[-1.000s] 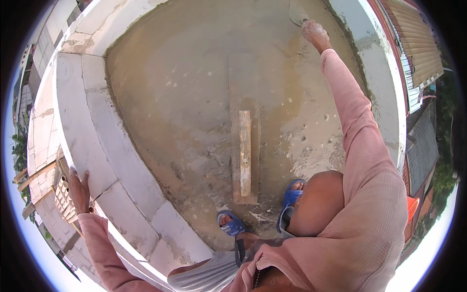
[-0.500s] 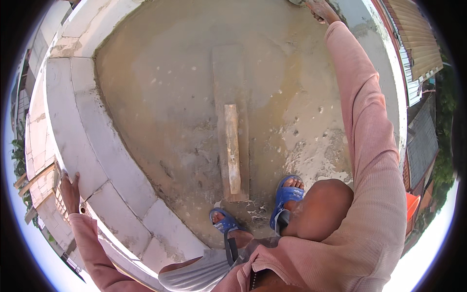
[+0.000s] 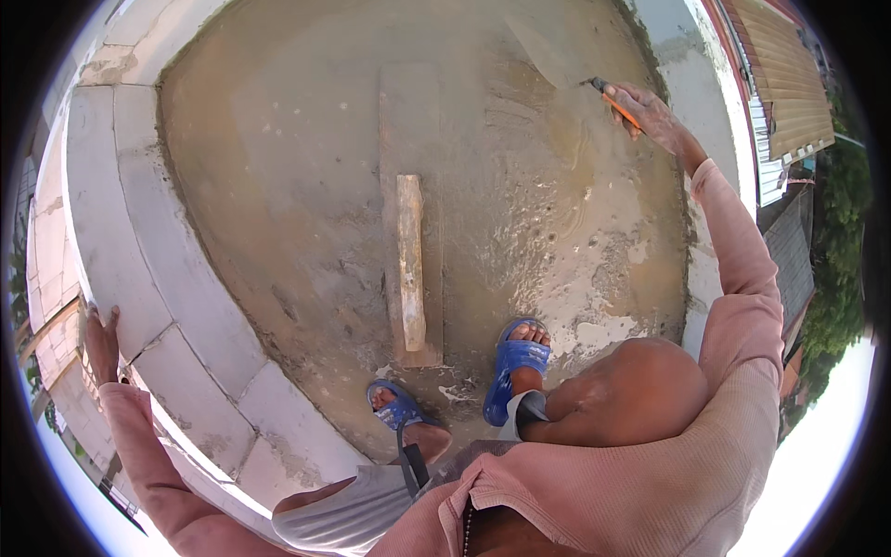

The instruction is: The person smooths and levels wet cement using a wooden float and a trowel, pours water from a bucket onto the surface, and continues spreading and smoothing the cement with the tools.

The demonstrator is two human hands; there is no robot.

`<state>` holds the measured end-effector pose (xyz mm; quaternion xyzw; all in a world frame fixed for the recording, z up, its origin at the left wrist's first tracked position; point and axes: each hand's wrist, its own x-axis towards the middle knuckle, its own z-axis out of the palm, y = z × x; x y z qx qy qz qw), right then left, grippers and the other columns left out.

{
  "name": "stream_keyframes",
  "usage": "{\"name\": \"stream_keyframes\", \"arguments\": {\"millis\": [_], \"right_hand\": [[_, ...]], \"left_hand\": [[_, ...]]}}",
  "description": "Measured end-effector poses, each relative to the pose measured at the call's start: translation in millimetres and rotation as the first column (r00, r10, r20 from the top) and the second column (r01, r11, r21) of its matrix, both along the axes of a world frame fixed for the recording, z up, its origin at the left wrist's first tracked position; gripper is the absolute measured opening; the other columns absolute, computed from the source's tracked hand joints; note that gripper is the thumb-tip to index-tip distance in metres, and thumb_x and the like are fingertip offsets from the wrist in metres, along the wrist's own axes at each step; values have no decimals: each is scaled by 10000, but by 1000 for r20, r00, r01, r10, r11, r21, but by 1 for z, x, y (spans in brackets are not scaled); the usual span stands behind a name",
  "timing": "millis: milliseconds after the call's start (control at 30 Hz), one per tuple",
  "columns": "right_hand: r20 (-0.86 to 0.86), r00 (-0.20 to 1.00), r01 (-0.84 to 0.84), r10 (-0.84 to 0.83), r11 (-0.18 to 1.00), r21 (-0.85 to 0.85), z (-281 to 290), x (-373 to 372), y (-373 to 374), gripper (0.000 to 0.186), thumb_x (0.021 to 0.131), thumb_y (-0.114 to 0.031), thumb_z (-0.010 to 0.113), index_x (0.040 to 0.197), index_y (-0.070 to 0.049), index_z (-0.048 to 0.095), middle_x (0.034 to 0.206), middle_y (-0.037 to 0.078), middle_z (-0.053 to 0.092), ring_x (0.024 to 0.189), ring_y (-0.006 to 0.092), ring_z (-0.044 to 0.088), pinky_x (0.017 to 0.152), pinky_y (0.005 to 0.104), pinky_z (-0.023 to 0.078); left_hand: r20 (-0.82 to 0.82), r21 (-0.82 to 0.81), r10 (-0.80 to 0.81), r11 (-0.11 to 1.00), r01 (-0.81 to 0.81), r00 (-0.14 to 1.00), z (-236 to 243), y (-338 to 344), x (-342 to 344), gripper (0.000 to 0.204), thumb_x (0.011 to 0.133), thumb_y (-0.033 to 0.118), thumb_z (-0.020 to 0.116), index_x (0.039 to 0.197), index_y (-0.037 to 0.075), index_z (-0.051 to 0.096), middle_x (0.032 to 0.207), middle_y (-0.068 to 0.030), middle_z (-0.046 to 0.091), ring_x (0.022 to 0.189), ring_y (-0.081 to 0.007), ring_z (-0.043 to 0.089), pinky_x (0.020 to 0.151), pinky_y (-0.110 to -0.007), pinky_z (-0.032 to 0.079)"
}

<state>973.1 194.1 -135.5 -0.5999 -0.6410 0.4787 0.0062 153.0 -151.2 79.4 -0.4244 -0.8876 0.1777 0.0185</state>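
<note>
My right hand (image 3: 650, 118) is closed round the orange and black handle of a trowel (image 3: 623, 106). The trowel's blade, coated grey and hard to pick out, lies over the wet mortar (image 3: 306, 186) at the far right. At the left, my left hand (image 3: 102, 345) rests on the outer edge of the pale block wall (image 3: 190, 246), fingers apart and holding nothing. Between the hands, a wooden float (image 3: 411, 265) lies on the mortar, its long flat board below and its bar handle upward. Neither hand touches the float.
My blue sandals (image 3: 516, 360) stand on the mortar near the float's near end. The block wall curves round the left side, and another low wall (image 3: 682, 79) bounds the right. Rough, splashed mortar (image 3: 594, 288) lies right of the float. Corrugated roofs (image 3: 780, 79) show beyond.
My right hand has come nearer with the trowel, which now shows its handle. The view has shifted, so the float and sandals appear further left. My left hand stays on the wall.
</note>
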Motion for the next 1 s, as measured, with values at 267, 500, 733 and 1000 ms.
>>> {"name": "stream_keyframes", "arguments": {"millis": [267,500,733,1000], "right_hand": [[732,674,-658,101,532,532,-94,-30,159,471,911,-367,450,1195,-2,539,990,155,620,843,289,602,748,415,491],[316,831,-530,458,823,204,-30,-66,-10,519,957,-534,465,1019,-44,625,855,230,652,804,396,628,726,471,468],[100,686,-725,720,689,12,-2,-37,-127,502,964,-515,467,985,-40,628,741,197,622,678,385,585,659,466,453],[127,991,-13,-42,916,401,-52,-50,104,563,933,-587,456,950,-47,615,569,-7,405,454,117,412,440,303,362]], "left_hand": [[652,130,-108,991,30,751,-182,58,427,881,828,613,627,1360,-64,444,1298,-283,510,1224,-379,493,999,-429,409],[761,244,16,919,-309,648,-263,-12,490,598,854,336,678,1232,-71,454,1024,-290,619,927,-461,610,818,-497,477],[719,227,85,910,-348,690,-166,-56,419,460,848,201,631,1200,-60,490,933,-252,617,810,-362,606,767,-415,474],[596,515,97,716,-472,797,-100,-142,377,393,841,168,607,1161,-38,507,998,-146,591,890,-237,567,809,-359,451]]}}
